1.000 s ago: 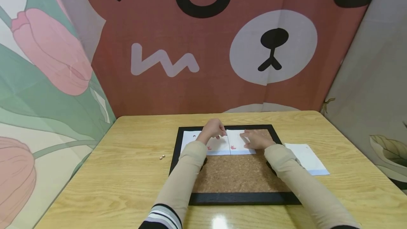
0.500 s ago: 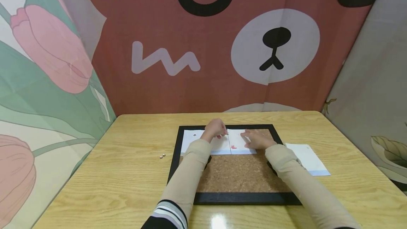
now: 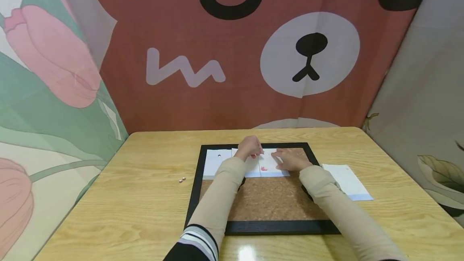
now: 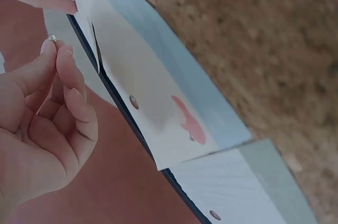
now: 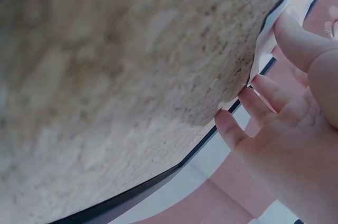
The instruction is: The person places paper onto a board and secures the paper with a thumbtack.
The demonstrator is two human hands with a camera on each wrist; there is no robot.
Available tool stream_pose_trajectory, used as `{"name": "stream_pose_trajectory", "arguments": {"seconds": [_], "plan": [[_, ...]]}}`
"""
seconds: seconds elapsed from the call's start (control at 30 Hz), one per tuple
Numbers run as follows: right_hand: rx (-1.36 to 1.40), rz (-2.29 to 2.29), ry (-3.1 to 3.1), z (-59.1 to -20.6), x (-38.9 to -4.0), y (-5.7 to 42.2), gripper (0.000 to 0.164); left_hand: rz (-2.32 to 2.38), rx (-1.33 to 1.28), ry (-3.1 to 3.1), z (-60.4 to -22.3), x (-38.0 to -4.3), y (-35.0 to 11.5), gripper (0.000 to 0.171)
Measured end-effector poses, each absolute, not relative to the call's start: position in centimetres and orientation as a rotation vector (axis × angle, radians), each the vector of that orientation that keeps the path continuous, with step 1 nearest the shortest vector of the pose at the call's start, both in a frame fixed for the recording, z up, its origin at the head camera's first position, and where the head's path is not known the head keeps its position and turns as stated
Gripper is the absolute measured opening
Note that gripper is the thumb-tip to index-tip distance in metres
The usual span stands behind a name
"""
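My left hand pinches a small metallic thumbtack between thumb and forefinger, point-side hidden, over the top of the third white card. The fingers of my right hand are spread and rest along that card's right side; in the right wrist view their tips touch the corkboard at the paper's edge. A middle card with a red print carries a tack near its top. Another card at the board's left also has a tack. My left forearm partly hides these cards.
The board has a black frame and bare cork below the cards. Two loose tacks lie on the wooden table to its left. More white cards lie at the right, partly under my right forearm. Printed cloth hangs behind.
My left hand has shifted a little to the right with the tack, from near the seam between two cards onto the third card. My right hand has stayed in place.
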State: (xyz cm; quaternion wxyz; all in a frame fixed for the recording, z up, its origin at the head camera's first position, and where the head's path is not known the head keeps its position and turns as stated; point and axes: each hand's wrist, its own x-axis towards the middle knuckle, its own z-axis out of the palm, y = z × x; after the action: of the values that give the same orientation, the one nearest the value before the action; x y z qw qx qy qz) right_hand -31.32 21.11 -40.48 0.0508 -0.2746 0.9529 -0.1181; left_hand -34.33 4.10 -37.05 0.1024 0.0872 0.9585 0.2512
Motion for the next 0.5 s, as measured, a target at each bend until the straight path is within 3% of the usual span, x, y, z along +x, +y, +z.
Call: {"name": "stream_pose_trajectory", "arguments": {"seconds": [0.5], "plan": [[-0.774,-0.290,2.924,-40.1,-30.8,20.7,0.043,0.651,0.272,2.870,-38.0,-34.7,5.4,0.015]]}}
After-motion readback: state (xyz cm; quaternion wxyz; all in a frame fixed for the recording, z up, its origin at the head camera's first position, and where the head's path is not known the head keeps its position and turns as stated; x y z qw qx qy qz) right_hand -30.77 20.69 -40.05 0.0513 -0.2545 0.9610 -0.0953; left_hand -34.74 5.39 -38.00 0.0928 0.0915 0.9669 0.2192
